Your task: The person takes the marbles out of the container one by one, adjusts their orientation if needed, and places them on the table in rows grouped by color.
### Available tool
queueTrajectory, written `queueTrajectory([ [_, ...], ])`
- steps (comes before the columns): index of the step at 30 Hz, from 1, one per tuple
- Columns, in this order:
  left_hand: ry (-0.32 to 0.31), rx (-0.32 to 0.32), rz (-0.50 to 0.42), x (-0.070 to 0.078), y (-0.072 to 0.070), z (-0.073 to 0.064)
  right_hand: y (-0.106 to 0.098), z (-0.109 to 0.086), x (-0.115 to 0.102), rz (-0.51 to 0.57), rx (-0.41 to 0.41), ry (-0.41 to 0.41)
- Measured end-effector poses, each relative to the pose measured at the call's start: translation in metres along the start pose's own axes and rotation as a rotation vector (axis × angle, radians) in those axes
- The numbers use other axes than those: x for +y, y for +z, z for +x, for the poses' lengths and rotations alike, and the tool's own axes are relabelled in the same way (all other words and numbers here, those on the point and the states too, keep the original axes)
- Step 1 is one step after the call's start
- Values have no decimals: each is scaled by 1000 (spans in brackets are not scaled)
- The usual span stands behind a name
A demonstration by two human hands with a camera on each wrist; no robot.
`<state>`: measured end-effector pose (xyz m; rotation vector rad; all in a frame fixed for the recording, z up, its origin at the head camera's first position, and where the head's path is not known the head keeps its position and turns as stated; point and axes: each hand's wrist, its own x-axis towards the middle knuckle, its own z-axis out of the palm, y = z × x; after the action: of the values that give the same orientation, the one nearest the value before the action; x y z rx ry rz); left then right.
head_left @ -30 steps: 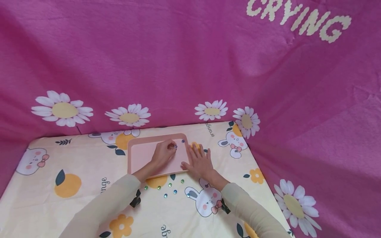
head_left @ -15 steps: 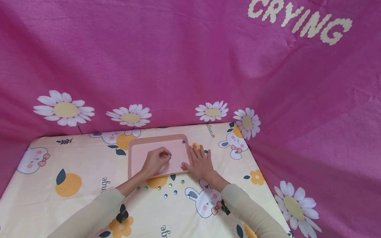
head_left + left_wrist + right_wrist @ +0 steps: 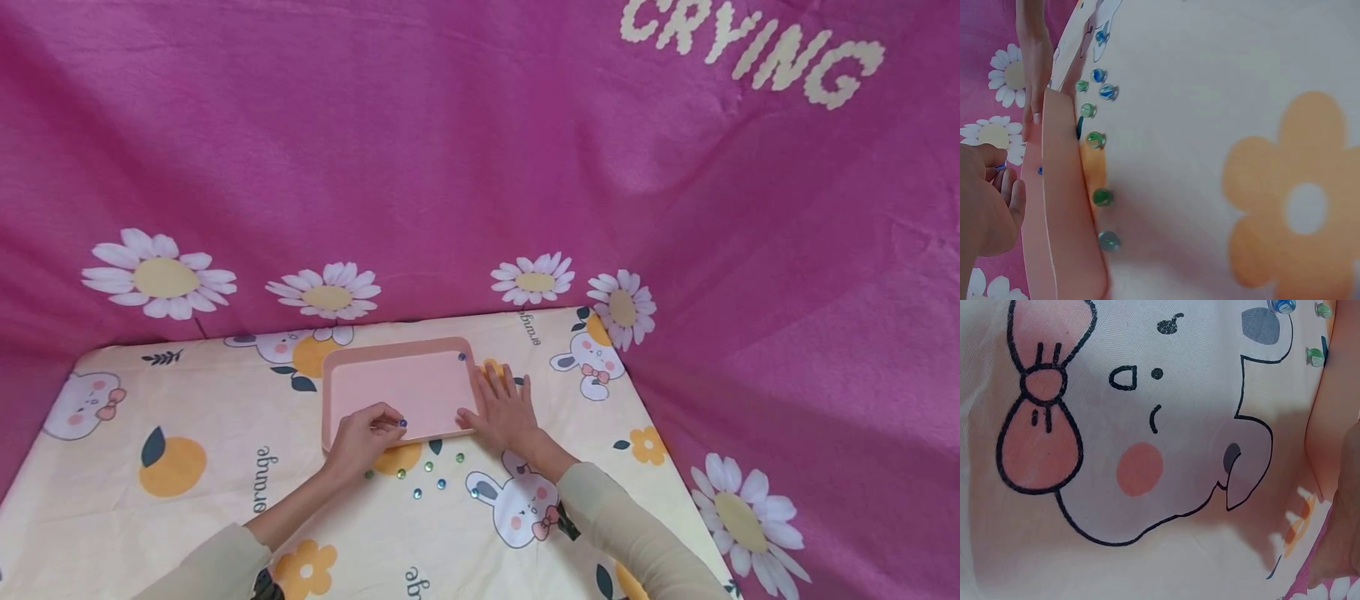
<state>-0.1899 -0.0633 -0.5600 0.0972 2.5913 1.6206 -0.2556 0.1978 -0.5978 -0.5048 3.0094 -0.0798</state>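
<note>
My left hand (image 3: 362, 435) is over the front of the pink tray (image 3: 408, 379), pinching a dark blue marble (image 3: 402, 423) between thumb and fingertips. In the left wrist view only a sliver of that marble (image 3: 1000, 167) shows. A second blue marble (image 3: 462, 357) lies in the tray's far right corner. Flat and with fingers spread, my right hand (image 3: 508, 414) rests at the tray's right edge, its thumb at the near right corner. Several green and blue marbles, such as a green marble (image 3: 1102, 197) and a blue marble (image 3: 1109, 92), lie on the cloth before the tray.
A cream cloth (image 3: 217, 400) printed with rabbits, oranges and flowers covers the table. Behind it and along the right side hangs a magenta fabric (image 3: 450, 167) with daisies. The tray's raised wall (image 3: 1063, 187) stands between its floor and the loose marbles.
My left hand has moved left and nearer, from the tray's middle to its front, with the blue marble still pinched. My right hand has stayed in place.
</note>
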Motion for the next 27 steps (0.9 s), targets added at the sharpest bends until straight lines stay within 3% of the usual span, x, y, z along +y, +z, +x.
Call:
queueTrajectory([
  [8, -8, -49, -1, -1, -2, -24, -6, 3, 1, -5, 11, 1],
  [17, -35, -120, -5, -5, 2, -42, -4, 0, 0, 4, 8, 1],
  [22, -9, -136, 48, -10, 5, -53, -3, -1, 0, 6, 28, 0],
  [27, -40, -122, 116, -13, 11, -65, -3, 0, -2, -3, 23, -3],
])
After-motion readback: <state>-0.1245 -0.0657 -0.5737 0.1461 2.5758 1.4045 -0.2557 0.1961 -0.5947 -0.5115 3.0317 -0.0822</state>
